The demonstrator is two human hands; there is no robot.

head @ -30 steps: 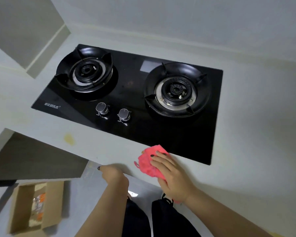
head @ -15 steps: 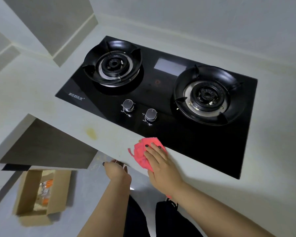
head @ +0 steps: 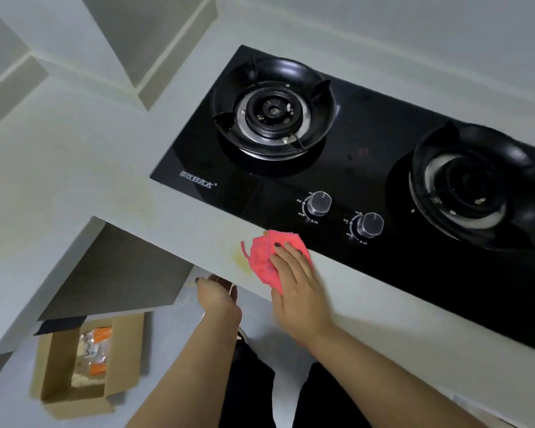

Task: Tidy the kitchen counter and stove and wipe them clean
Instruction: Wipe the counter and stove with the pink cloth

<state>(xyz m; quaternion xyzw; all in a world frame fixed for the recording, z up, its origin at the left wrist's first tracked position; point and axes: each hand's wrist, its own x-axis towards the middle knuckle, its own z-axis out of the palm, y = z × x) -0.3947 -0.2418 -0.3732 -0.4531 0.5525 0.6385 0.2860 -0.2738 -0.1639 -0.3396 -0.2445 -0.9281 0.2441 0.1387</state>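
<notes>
My right hand [head: 300, 291] presses a pink cloth [head: 261, 254] flat on the pale counter [head: 74, 168], with the fingers straight on top of it. The cloth lies on the narrow strip in front of the black glass stove [head: 368, 143], beside a yellow stain [head: 240, 257]. My left hand [head: 218, 299] hangs just below the counter's front edge, loosely cupped, left of the cloth; nothing shows in it, and its fingertips are partly hidden. Crumbs lie in the right burner [head: 473, 183].
The stove has a left burner [head: 272, 111] and two knobs [head: 320, 203] near its front edge. An open cardboard box [head: 59, 366] with packets inside sits on the floor at the lower left. A wall rises behind the stove.
My right hand has slid the pink cloth leftward along the counter's front strip up to the yellow stain. My left hand has kept its place under the edge beside it.
</notes>
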